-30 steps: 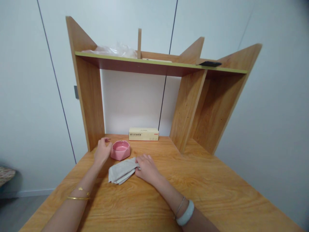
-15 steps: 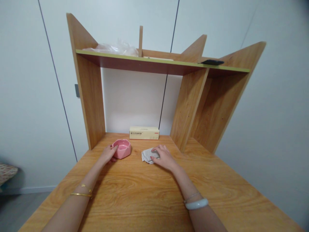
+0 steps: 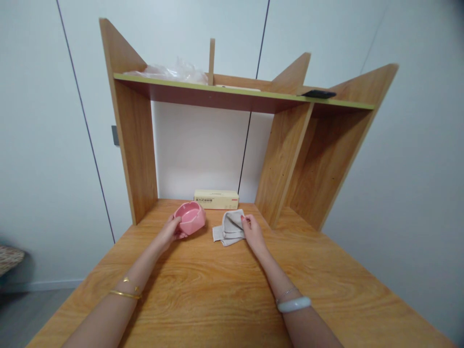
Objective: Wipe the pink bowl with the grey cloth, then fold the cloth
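Note:
A pink, faceted ashtray (image 3: 194, 223) with notches in its rim is tilted up in my left hand (image 3: 171, 231). My thumb lies over its near-left rim, and the other fingers are partly hidden underneath. To the right, my right hand (image 3: 253, 232) pinches the edge of a grey cloth (image 3: 232, 227). Part of the cloth is lifted and folds over, while its lower layers still rest on the wooden desk (image 3: 203, 290).
A long cream box (image 3: 216, 199) stands behind the ashtray and cloth. A wooden shelf unit (image 3: 290, 164) rises at the back and right. On its upper board lie a clear plastic bag (image 3: 174, 72) and a flat black object (image 3: 319, 94).
My left hand has picked up the ashtray, tilting it and moving it slightly right. My right hand has closed on the cloth's edge and drawn one part up and to the right.

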`<act>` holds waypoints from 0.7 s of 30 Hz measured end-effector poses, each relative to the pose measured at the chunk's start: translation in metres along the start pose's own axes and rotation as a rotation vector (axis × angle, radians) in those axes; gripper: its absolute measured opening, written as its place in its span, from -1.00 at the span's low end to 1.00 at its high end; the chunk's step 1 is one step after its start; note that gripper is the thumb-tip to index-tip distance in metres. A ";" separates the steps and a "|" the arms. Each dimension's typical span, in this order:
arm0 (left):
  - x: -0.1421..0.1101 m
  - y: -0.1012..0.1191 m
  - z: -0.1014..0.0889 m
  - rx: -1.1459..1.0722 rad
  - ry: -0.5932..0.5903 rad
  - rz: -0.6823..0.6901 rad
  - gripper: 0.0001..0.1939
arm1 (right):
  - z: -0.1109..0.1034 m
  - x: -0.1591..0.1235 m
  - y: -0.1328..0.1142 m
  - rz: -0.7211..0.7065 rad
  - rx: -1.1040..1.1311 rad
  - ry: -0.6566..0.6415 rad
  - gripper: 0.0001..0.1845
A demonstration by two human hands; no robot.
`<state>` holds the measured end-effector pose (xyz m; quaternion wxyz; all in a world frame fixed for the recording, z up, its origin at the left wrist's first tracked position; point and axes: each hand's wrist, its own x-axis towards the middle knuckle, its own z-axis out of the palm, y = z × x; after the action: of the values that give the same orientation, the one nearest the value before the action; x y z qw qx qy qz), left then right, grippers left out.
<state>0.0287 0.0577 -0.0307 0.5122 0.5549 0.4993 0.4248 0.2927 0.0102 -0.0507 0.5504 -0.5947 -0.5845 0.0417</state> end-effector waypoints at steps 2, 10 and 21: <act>-0.005 0.002 0.007 -0.044 -0.080 0.012 -0.54 | 0.000 -0.001 -0.002 0.019 0.025 0.047 -0.66; -0.024 -0.011 0.040 0.086 -0.215 0.055 -0.54 | -0.007 -0.004 -0.020 0.012 0.111 0.123 -0.68; -0.037 0.001 0.055 0.276 -0.059 0.495 -0.53 | 0.019 -0.022 -0.039 -0.186 0.034 -0.232 -0.78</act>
<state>0.0775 0.0136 -0.0345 0.3267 0.7366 0.3867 0.4486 0.2474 -0.0064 -0.0435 0.4904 -0.5197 -0.6962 0.0689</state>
